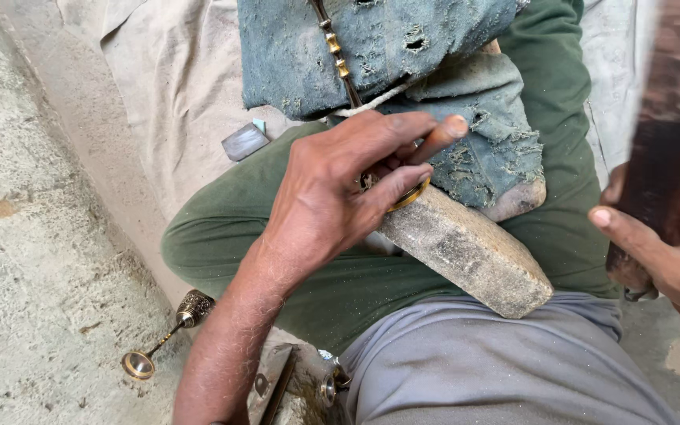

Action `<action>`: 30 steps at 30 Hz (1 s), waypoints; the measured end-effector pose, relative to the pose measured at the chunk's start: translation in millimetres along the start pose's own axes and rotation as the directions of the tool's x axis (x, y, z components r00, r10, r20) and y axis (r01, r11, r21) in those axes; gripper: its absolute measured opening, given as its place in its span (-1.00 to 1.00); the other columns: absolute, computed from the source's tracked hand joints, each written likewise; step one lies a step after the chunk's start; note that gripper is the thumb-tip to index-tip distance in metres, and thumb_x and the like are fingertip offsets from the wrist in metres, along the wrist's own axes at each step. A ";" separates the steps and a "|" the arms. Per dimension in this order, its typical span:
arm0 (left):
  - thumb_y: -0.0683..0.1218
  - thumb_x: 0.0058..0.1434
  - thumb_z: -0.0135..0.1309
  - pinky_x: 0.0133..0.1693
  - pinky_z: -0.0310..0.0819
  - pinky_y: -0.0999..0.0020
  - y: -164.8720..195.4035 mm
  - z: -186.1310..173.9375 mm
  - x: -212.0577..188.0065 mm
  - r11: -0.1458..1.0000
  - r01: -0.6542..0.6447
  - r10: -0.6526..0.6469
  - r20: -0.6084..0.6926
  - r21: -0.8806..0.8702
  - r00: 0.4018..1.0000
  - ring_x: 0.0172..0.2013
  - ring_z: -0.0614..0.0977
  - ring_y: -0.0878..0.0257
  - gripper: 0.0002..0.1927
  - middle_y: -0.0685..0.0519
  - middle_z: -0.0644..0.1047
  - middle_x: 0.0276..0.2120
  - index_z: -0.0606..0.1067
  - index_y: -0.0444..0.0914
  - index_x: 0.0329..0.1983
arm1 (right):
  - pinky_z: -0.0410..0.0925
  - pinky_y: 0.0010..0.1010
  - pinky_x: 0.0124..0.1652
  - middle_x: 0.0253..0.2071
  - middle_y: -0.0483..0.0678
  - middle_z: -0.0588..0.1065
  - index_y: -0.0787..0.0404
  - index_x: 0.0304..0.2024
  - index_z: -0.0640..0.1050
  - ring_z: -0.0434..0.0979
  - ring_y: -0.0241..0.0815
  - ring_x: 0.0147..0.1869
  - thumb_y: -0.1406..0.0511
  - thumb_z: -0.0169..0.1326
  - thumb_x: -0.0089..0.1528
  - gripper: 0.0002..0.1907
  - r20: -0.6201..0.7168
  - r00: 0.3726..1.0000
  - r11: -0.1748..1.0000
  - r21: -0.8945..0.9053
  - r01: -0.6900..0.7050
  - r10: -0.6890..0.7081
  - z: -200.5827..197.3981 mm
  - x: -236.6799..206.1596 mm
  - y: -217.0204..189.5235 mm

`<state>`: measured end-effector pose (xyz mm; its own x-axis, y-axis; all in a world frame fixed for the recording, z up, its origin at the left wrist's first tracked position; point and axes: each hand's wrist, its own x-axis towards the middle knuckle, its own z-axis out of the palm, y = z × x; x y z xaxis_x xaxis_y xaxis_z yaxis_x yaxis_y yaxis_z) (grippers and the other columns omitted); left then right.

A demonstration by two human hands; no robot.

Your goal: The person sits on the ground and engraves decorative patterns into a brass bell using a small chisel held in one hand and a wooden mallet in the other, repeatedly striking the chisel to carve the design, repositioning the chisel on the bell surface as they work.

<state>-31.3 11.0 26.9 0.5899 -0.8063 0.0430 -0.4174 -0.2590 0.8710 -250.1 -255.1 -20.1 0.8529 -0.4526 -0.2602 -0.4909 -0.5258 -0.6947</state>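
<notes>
So the person is sitting cross-legged in green trousers (340,275) and the left hand (340,189) is curling over a small brass ring (408,197), fingers pressed down and pinching it against the top end of a long wooden block (466,252) that's lying across the lap. The index finger is sticking out straight past the ring. The right hand (670,260) is wrapping tight around a dark wooden mallet (670,126), which is blurry and hanging up at the right edge, well apart from the ring. A ragged blue cloth (403,55) is draping over the far end of the block, with a thin beaded brass rod (334,47) lying on it. Down on the concrete floor (33,260) near the left elbow, a little ornate brass goblet (168,334) is lying on its side.
</notes>
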 end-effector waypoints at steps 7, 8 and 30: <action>-0.18 0.30 0.23 -0.16 0.56 0.19 8.4 -3.1 17.2 0.989 -0.068 0.059 0.067 0.132 0.996 -0.23 0.64 0.10 -0.51 0.01 0.57 -0.22 0.42 -0.07 0.27 | 0.41 -0.53 -0.24 -0.30 -0.09 0.44 0.27 -0.14 0.39 0.49 -0.30 -0.22 0.49 0.22 0.26 -0.75 0.059 0.994 0.958 0.266 -0.107 0.095 2.6 -3.8 39.0; -0.17 0.32 0.23 -0.17 0.55 0.17 10.0 -2.7 17.6 0.981 -0.083 0.069 0.081 0.178 0.994 -0.25 0.62 0.09 -0.49 0.01 0.55 -0.24 0.42 -0.04 0.31 | 0.38 -0.52 -0.26 -0.33 -0.05 0.42 0.31 -0.16 0.39 0.44 -0.27 -0.29 0.50 0.24 0.36 -0.77 0.057 0.994 0.974 0.200 -0.106 0.096 1.0 -3.7 45.9; -0.13 0.33 0.28 -0.19 0.58 0.19 7.3 -0.1 6.3 0.969 -0.106 0.102 0.028 0.223 0.994 -0.25 0.61 0.11 -0.50 0.07 0.51 -0.24 0.42 -0.05 0.30 | 0.56 -0.26 -0.11 -0.24 0.12 0.60 0.52 -0.06 0.48 0.72 -0.07 -0.19 0.42 -0.28 0.47 -0.70 0.423 0.226 -0.414 0.906 -0.088 0.877 -3.6 45.7 80.8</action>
<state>-30.5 4.0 33.6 0.5245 -0.8432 0.1182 -0.6212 -0.2841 0.7304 -251.4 -320.8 -85.7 -0.1630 -0.2586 -0.9521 0.2889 0.9102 -0.2967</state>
